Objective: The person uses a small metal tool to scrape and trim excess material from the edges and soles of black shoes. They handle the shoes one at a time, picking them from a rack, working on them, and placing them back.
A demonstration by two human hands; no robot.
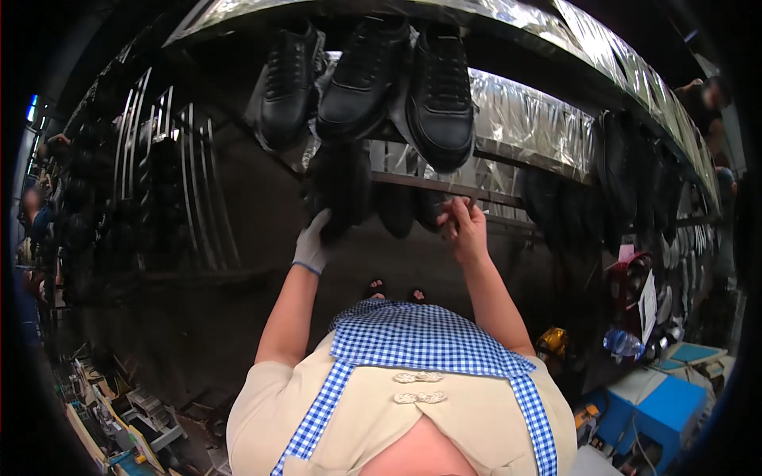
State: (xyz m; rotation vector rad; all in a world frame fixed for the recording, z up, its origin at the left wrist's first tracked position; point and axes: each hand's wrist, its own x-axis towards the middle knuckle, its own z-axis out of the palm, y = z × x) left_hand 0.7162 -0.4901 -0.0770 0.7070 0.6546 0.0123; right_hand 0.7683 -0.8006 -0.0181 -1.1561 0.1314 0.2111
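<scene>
Okay, so the white-gloved left hand (312,247) is at 9 o'clock, its fingers apparently closed on a blurry dark shoe (340,186) toward 11 o'clock, though shadow hides most of that grip. Over at 3 o'clock the bare right hand (466,228) has loosely curled fingers right by the toe of a lower shoe (429,210); can't tell if they're holding it.

Progress-wise I'd guess midway: three lace-up shoes (357,91) sit toes-out high on the rack (444,188) from 11 to 1 o'clock, seemingly placed, while the one at the left hand doesn't look settled. No clue how many are left.

Those uppers look like smooth black leather or a lookalike, rounded toes, dark laces. Crinkly silver foil (532,119) shines at 2 o'clock, and a blue-and-white checked cloth apron (421,333) fills 6 o'clock.
</scene>
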